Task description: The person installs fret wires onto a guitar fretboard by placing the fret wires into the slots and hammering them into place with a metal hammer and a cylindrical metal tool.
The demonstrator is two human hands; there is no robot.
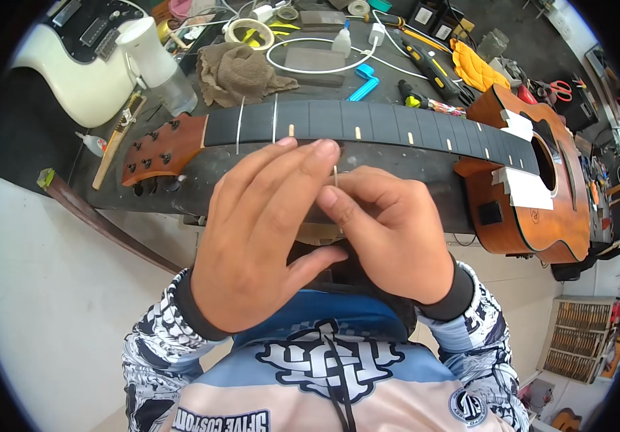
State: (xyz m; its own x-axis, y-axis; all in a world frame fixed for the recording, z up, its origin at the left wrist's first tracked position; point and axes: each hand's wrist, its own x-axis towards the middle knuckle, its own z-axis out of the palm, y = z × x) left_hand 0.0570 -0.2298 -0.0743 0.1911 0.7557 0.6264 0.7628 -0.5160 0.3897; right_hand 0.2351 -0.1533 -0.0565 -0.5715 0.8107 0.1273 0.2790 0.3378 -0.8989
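Note:
An acoustic guitar (486,229) lies across the bench, its dark fingerboard (389,128) running left to the brown headstock (153,150). Near the headstock, two silvery fret wires (240,124) cross the board and stick out past its edges. In front of the neck, my right hand (400,234) pinches a short, thin piece of fret wire (335,175) upright between thumb and forefinger. My left hand (252,223) is open beside it, fingers stretched out and thumb apart, with its fingertips close to the wire's top and the fingerboard edge.
Behind the neck lie a brown cloth (238,72), a white cable (281,68), a tape roll (248,32), a blue tool (362,81) and a yellow glove (474,63). A clear spray bottle (173,86) and white guitar body (83,79) stand left. White paper (529,189) covers part of the guitar top.

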